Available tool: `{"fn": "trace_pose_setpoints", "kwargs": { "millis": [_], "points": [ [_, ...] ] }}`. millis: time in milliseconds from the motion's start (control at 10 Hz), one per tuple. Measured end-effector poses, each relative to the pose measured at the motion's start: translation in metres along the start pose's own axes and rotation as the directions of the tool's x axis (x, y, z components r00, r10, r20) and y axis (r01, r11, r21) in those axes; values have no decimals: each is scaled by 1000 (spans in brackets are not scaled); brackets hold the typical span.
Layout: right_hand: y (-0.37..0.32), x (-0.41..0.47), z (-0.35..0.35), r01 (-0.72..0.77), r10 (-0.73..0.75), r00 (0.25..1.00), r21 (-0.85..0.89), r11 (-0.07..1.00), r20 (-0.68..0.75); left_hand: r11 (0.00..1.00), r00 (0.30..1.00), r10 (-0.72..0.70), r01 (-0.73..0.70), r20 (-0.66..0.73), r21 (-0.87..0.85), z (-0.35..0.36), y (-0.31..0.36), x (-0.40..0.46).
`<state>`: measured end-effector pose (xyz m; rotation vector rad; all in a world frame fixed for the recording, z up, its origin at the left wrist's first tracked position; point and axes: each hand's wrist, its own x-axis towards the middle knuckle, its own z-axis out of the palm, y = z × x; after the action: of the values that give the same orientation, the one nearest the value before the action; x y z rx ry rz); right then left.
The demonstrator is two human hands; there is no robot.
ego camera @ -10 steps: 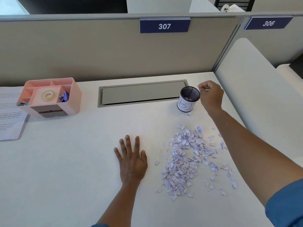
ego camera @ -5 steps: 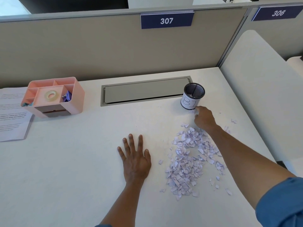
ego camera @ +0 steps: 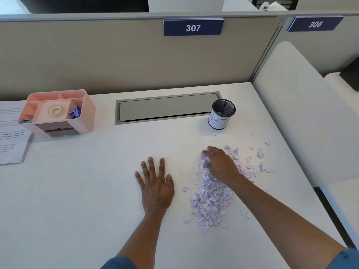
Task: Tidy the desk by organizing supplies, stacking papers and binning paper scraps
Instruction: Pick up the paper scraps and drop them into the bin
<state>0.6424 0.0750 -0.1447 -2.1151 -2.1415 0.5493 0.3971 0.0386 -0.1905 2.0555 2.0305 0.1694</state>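
On the paper scraps [ego camera: 210, 199] the right hand [ego camera: 220, 164] curls its grip — left hand [ego camera: 155, 188] flat, wide.

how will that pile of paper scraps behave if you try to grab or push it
The paper scraps are small, loose pieces, so they probably weigh almost nothing and scatter when pushed; strays already lie apart. A handful would likely shed bits, since the right hand can only bunch them, and some may miss the narrow cup.

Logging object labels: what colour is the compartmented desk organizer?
Pale pink organizer, with a darker grey-brown drawer front; head view shows it.
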Motion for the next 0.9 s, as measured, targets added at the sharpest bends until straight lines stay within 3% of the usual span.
{"fn": "trace_pose_setpoints", "kwargs": {
  "millis": [200,300,400,500,600,700,900],
  "points": [
    [-8,-22,3,30,-33,999,-117,993,-23,1000,1000,-1,1,-2,-10,-2,0,0],
    [-5,-25,-2,28,-32,998,-75,997,-55,1000,1000,-2,2,3,-11,-1,1,0],
    [-3,-23,-7,-19,29,989,69,997,-145,1000,1000,-3,3,3,-13,-1,0,0],
    [-5,-10,-25,-88,188,944,341,936,-272,1000,1000,-6,6,10,-14,0,0,1],
    [-6,2,-42,-77,245,915,457,886,-320,1000,1000,-6,6,8,-15,0,0,0],
    [-5,22,-68,-62,320,868,556,829,-380,1000,1000,0,0,0,-20,0,0,-1],
    [4,61,-111,-75,381,804,558,826,-457,1000,1000,1,-1,-10,-26,-1,2,-1]
  ]
}}
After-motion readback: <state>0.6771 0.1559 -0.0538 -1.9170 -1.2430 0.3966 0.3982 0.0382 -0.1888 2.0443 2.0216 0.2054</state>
